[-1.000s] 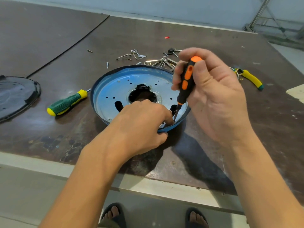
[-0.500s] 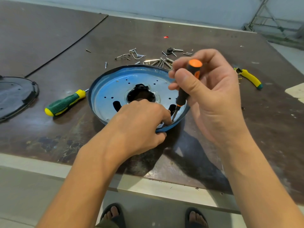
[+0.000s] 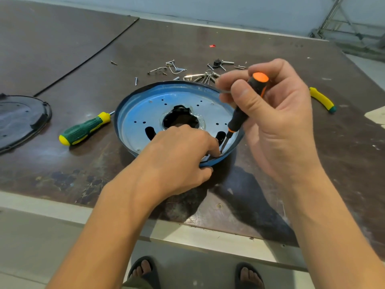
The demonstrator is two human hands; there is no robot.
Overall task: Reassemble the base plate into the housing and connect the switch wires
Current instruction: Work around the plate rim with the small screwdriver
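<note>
A round metal base plate [image 3: 143, 113] covered in blue film sits inside a dark housing rim [image 3: 125, 101] on the table; it has a jagged centre hole and small drilled holes. My left hand [image 3: 179, 157] grips the near rim, thumb under the edge and fingers curled on the plate beside the screwdriver tip. My right hand [image 3: 275, 122] holds a black-and-orange screwdriver [image 3: 239, 115] nearly upright, its tip down at the plate's near-right edge. The screw under the tip is hidden by my fingers.
A green-and-yellow screwdriver [image 3: 83, 130] lies left of the housing. A dark round cover [image 3: 18, 122] rests at the far left. Several loose screws and metal clips [image 3: 187, 69] are scattered behind the housing. Yellow-handled pliers [image 3: 321, 100] lie to the right. The table's front edge [image 3: 62, 207] is close.
My right hand's fingers have shifted round the screwdriver handle, whose orange cap now faces the camera. The tip stays at the same spot. My left hand has not moved.
</note>
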